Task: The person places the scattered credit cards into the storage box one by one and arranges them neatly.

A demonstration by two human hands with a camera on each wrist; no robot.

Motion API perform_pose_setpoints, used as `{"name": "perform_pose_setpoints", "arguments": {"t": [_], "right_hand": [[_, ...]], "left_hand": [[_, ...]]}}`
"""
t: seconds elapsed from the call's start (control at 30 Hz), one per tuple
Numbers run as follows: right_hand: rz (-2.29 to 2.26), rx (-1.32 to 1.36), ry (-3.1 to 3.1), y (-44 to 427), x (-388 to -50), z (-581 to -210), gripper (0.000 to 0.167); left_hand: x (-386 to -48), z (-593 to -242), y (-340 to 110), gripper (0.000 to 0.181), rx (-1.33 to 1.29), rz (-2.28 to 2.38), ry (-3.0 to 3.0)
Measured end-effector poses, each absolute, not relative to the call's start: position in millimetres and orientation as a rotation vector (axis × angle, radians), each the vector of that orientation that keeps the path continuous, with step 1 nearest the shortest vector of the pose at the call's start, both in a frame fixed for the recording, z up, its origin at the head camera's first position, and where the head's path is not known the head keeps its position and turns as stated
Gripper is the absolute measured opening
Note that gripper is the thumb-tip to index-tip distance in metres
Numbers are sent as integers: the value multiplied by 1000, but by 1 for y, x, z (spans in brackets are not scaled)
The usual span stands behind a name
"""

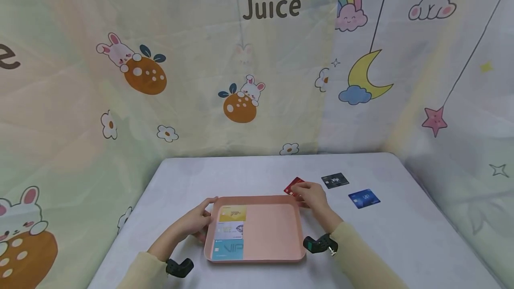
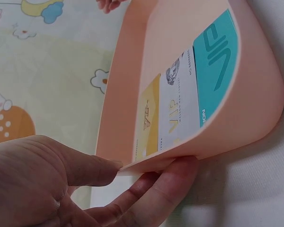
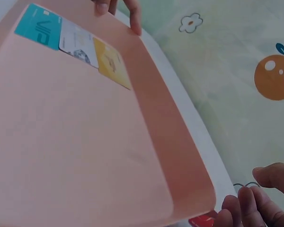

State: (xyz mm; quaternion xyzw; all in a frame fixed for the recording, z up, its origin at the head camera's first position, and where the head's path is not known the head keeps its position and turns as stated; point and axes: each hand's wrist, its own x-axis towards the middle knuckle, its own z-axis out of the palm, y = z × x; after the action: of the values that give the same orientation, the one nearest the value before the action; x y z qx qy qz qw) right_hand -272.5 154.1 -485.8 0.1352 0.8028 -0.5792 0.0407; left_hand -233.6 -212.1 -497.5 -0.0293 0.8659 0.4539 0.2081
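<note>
A pink tray [image 1: 274,231] holds a yellow card [image 1: 233,213], a white card [image 1: 230,230] and a light blue card [image 1: 228,249] in a column at its left side. My left hand [image 1: 194,221] grips the tray's left rim; the left wrist view has the thumb at the rim and fingers against the outer wall. Just beyond the tray's top right corner, my right hand [image 1: 313,197] is over a red card [image 1: 293,185], covering part of it. In the right wrist view the thumb stands apart from the bent fingers [image 3: 248,205], beside the red card [image 3: 202,220]; contact cannot be told.
A black card [image 1: 335,180] and a dark blue card [image 1: 364,198] lie on the white table [image 1: 401,235], right of the red card. Printed cloth [image 1: 192,79] hangs behind the table and at both sides. Each wrist wears a black device.
</note>
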Motion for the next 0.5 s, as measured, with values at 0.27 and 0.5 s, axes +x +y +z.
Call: {"name": "perform_pose_setpoints", "arguments": {"t": [0.27,0.5], "right_hand": [[-1709,456,2509,183,-273,-489,43],[-1606,478,2573,208,-270,-493,45]], "left_hand": [[-235,-499,-214,67,-71,1272,2403],[-235,-500,-214,67,-81,1265,2418]]}}
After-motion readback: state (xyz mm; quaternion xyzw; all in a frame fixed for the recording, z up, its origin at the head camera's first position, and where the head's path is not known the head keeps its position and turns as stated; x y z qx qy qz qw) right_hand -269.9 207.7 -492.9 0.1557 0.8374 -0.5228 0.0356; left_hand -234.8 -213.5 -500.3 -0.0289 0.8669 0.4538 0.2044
